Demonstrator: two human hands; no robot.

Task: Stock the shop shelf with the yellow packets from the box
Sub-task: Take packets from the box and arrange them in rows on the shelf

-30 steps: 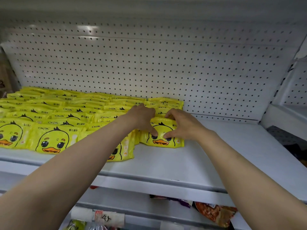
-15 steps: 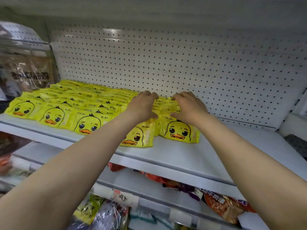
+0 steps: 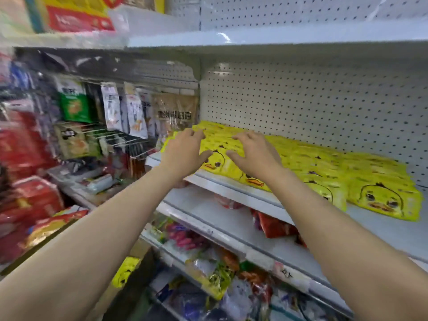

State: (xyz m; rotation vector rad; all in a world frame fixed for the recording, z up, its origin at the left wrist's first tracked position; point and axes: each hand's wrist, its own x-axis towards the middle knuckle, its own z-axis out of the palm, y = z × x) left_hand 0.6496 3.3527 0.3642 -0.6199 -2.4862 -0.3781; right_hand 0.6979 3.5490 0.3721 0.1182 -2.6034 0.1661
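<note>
Left grip (image 3: 185, 154) fingers spread, holding nothing, over left end of yellow packets (image 3: 324, 167) | right grip (image 3: 252, 154) likewise spread, just beside it above same rows | packets lie flat on white shelf (image 3: 382, 230), overlapping

The packets (image 3: 324, 167) lie in overlapping rows on the shelf (image 3: 382, 230), reaching back to the pegboard (image 3: 324, 107). Both hands hover over the rows' left end, left hand (image 3: 185, 154) beside right hand (image 3: 252, 151). Hanging bags (image 3: 129, 110) lie to the left; a lower shelf (image 3: 231, 230) sits beneath.
</note>
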